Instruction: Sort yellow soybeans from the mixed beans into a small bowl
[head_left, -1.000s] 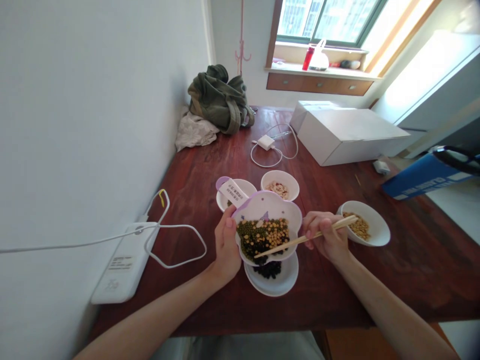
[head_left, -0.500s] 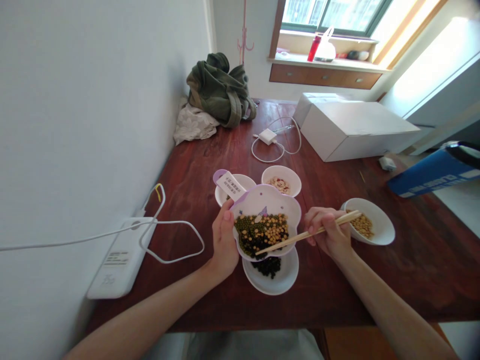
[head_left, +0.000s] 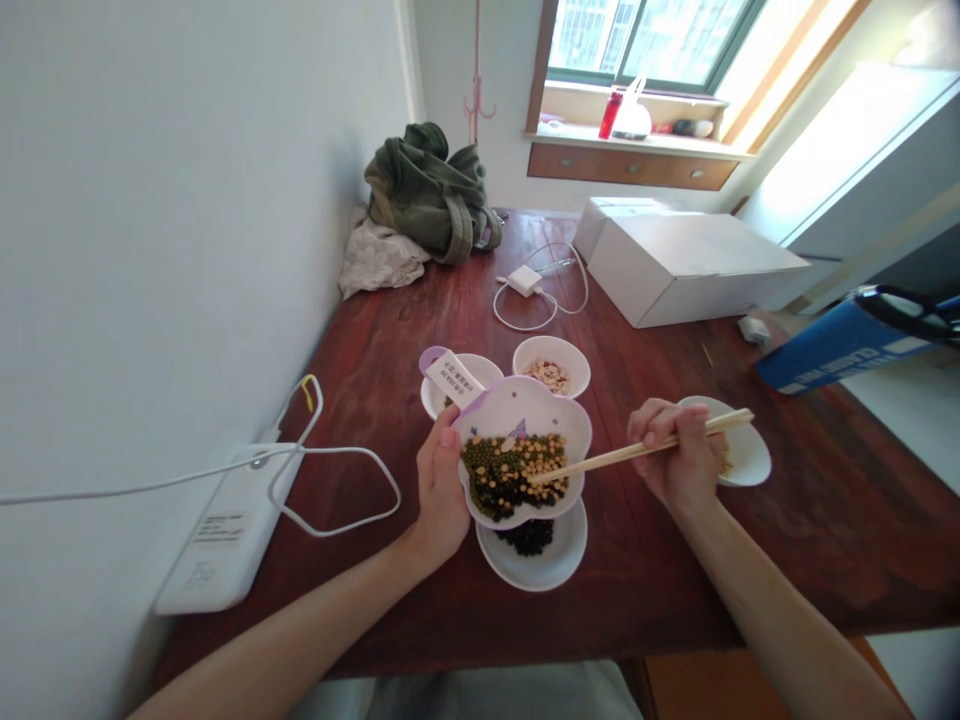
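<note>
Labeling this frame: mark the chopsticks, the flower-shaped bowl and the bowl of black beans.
chopsticks (head_left: 600,460), head view, mid-shaft over the bowl's edge.
flower-shaped bowl (head_left: 525,405), head view, bare inner wall at its far side.
bowl of black beans (head_left: 559,565), head view, bare white rim.

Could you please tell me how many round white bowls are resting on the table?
4: one with dark beans under the held flower-shaped bowl, two behind it (left, right), and one behind the right hand.

white tag (head_left: 451,378), print too small to read
</note>
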